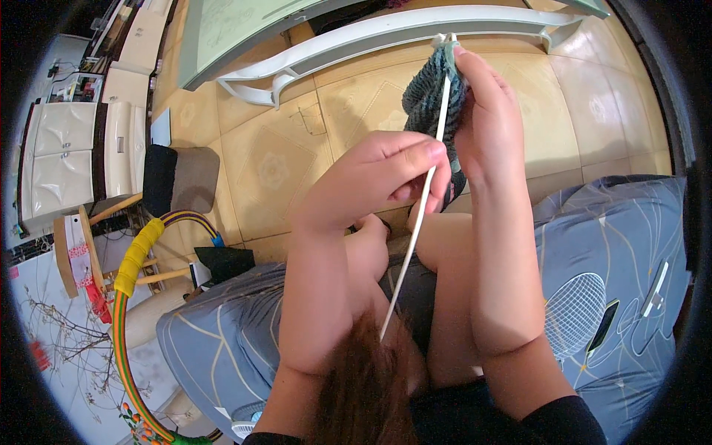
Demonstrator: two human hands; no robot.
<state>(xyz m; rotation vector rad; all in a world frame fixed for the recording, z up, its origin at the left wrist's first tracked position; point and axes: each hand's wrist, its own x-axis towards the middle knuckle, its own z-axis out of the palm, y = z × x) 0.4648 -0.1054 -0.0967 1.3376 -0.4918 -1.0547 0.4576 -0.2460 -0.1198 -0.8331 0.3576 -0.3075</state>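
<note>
My right hand [489,111] is closed round the upper part of a dark teal knitted piece [424,93], thumb near its top edge. Pale tips stick up at that edge. From the piece a long, thin white stick [408,259], which looks like a knitting needle, slants down toward my lap and bows slightly. My left hand [371,174] pinches this stick between thumb and fingers, just below the knitting. Brown hair hangs beside the stick's lower end. My right palm and fingers are partly hidden behind the knitting.
I sit on a blue-grey cover [215,341]. At my right lie a white-meshed racket [575,315], a phone [604,326] and a white cable. A striped hoop [119,334] stands at left. Ahead, a low glass-topped table [230,37] has a white lower rail [386,26].
</note>
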